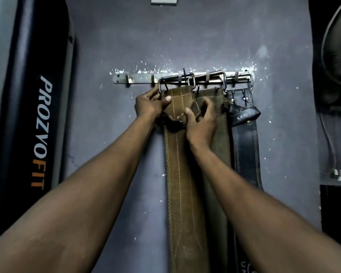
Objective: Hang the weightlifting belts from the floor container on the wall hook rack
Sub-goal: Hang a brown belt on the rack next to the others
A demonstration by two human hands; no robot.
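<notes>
A brown belt (pixel 182 184) hangs down the grey wall (pixel 126 46), its steel buckle (pixel 161 83) up against the metal hook rack (pixel 138 78). The left hand (pixel 149 104) grips the belt's top just under the buckle, thumb across the front. The right hand (pixel 202 123) pinches the belt's folded loose end between thumb and curled fingers. An olive belt (pixel 215 95) and a black belt (pixel 245 146) hang from the rack just to the right

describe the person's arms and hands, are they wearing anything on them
Two bare arms. The left hand and right hand have no gloves, and no ring shows. The left forearm and right forearm are uncovered to the frame's edge: no sleeve, watch or wristband in view.
</notes>
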